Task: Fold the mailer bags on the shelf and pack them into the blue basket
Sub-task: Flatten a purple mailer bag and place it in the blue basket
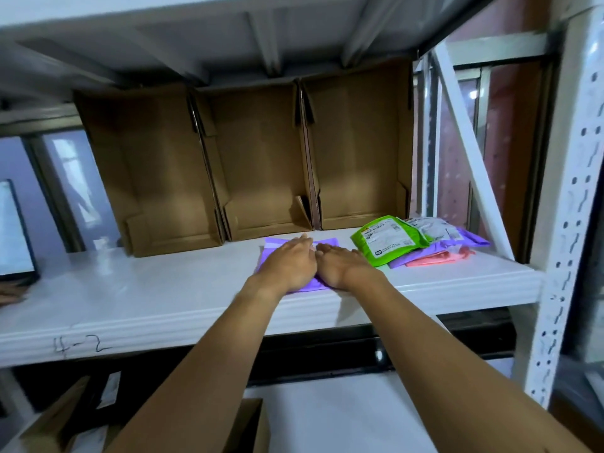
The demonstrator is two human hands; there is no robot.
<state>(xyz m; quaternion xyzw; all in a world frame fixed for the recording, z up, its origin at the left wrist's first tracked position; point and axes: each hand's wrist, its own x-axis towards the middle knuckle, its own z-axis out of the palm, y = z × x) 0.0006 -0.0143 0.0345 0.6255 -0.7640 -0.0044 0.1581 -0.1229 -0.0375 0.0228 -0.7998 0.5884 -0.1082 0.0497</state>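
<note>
A purple mailer bag (277,243) lies flat on the white shelf (147,289), near its front edge. My left hand (289,263) and my right hand (343,266) rest palm down on it, side by side and touching, fingers extended. They cover most of the bag. To the right a pile of mailer bags lies on the shelf: a green one (389,240) on top, a grey-white one (431,228), a purple one (470,238) and a pink one (431,258) underneath. No blue basket is in view.
Three open brown cardboard boxes (261,165) stand on their sides along the back of the shelf. A white perforated upright (562,223) and a diagonal brace (470,158) frame the right end. More cardboard boxes (248,423) sit below. A dark-framed screen (13,230) is at the far left.
</note>
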